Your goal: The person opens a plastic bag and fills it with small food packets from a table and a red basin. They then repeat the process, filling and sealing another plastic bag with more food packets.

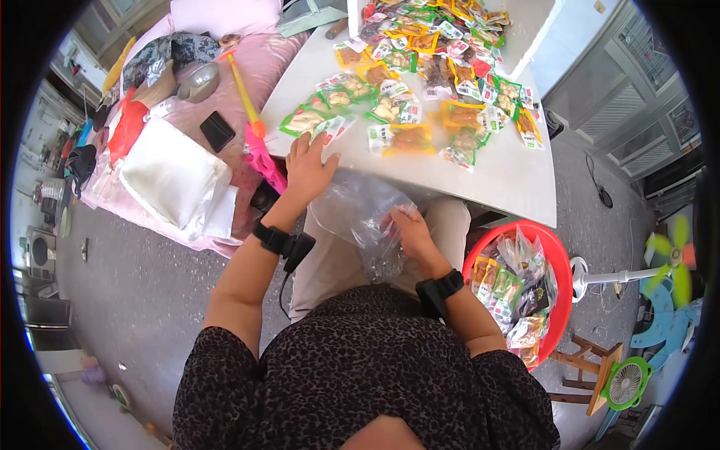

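Observation:
My left hand (306, 169) is at the near left edge of the table, fingers apart and stretched out. Its fingertips lie right at the lower edge of a green-and-white snack packet (304, 120). A clear plastic bag (356, 217) hangs over my lap, below the table edge. My right hand (409, 227) is closed on the bag's right side, thumb and fingers pinching the film. Just beyond the hands, a yellow-edged snack packet (409, 139) lies flat near the front of the table.
Many snack packets (442, 64) are heaped at the back of the white table (517, 187). A red tub (561, 292) of bagged packets stands at my right. To the left is a pink-covered bed (266, 71) with a white bag (169, 172) and a yellow-handled tool (241, 90).

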The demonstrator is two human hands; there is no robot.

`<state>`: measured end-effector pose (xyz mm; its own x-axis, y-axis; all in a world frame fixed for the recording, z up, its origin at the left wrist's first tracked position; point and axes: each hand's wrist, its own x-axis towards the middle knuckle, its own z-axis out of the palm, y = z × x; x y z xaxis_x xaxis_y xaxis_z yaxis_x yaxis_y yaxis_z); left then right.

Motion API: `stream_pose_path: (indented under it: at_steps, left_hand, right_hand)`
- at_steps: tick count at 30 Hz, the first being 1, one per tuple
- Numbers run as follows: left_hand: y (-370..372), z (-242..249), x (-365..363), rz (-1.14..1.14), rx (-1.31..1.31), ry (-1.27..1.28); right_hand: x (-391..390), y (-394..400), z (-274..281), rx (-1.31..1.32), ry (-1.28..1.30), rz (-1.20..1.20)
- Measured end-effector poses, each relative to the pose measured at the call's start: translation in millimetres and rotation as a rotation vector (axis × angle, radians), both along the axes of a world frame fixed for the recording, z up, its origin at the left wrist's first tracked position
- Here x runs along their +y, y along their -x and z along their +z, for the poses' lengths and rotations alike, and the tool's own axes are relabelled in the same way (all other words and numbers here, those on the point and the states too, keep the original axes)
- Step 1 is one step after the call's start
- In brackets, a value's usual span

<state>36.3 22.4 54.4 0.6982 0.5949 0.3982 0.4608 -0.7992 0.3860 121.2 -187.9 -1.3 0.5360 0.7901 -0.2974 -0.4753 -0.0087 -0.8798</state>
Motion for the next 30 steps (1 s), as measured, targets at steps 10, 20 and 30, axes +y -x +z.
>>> stream_pose_path:
  at_steps: [10,20,30]
  left_hand:
    - [-43.4,-13.2,43.2,0.081,0.483,0.013]
    - [-41.4,4.9,117.1,0.089,0.682,-0.302]
    - [2.3,-36.0,28.9,-0.197,-0.142,0.706]
  right_hand:
    - [-11.6,4.9,-11.5,-0.140,0.026,0.096]
    - [-15.5,-1.4,-0.8,-0.037,0.021,0.022]
    - [-16.6,-27.8,9.8,0.189,-0.095,-0.037]
